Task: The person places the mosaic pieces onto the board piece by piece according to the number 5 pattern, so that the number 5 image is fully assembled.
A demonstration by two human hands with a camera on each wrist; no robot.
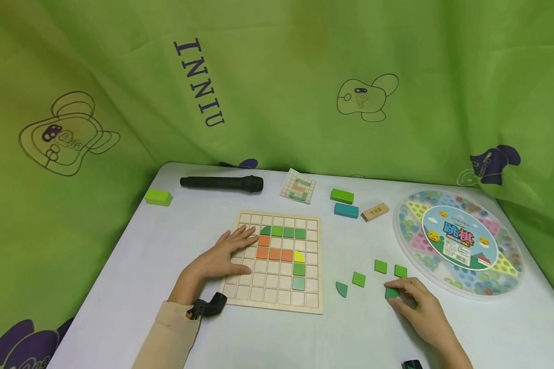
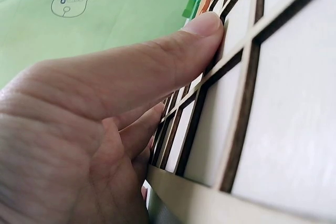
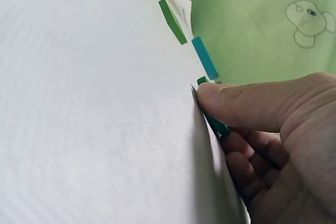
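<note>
Flat wooden grid board (image 1: 277, 297), pale and smooth, with dark laser-cut lines between square cells; inside some cells, thin tiles: green across the top row, orange below, one yellow quarter-round, two more green down the right column. Left hand (image 1: 223, 253) lying flat on the board's left part, fingers straight and spread, holding nothing; thumb (image 2: 173, 51) pressed on the wood. Right hand (image 1: 420, 307) on the white matte table (image 1: 120, 287), fingers curled around a small dark green square tile (image 1: 391, 292), pinched at its edge, just right of the board and near three loose green squares (image 1: 380, 266) and a quarter-round teal piece (image 1: 341, 289). Round clear plastic case (image 1: 459, 243) at right, full of glass marbles under a printed label. Tile mostly covered by fingers in the wrist view; thickness hard to judge.
</note>
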